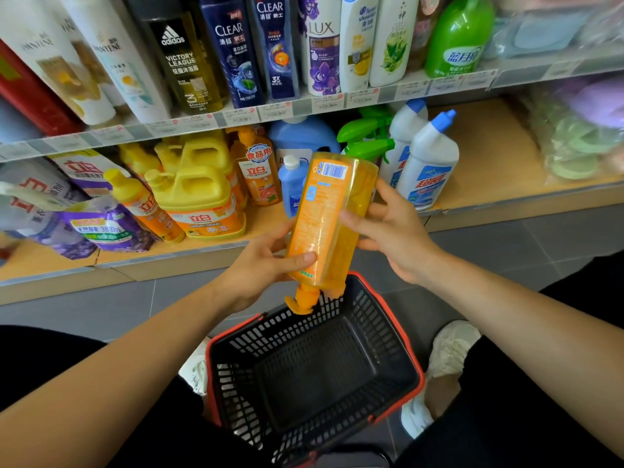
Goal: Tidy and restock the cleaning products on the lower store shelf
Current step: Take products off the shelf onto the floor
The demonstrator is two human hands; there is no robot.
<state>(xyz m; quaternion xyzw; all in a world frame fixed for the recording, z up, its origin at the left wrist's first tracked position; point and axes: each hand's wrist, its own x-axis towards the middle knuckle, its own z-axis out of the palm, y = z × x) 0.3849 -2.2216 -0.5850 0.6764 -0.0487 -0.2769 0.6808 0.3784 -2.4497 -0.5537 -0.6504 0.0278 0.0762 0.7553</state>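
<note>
The bottle [324,211] held between the fingers [354,221] is translucent orange plastic, smooth and glossy, with a slick printed label. Below the fingers, the basket [378,319] is matt black plastic lattice with a red rim. Beyond the fingers, the jugs [199,194] are shiny yellow plastic. The shelf [489,153] board looks matt and wood-like, and the floor [506,251] is dull grey tile.

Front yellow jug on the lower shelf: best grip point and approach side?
Hook fingers through the handle loop atop the front yellow jug, coming from the front: it stands upright in the front row, orange bottles crowd both sides, and the body looks too wide to wrap one-handed.
</note>
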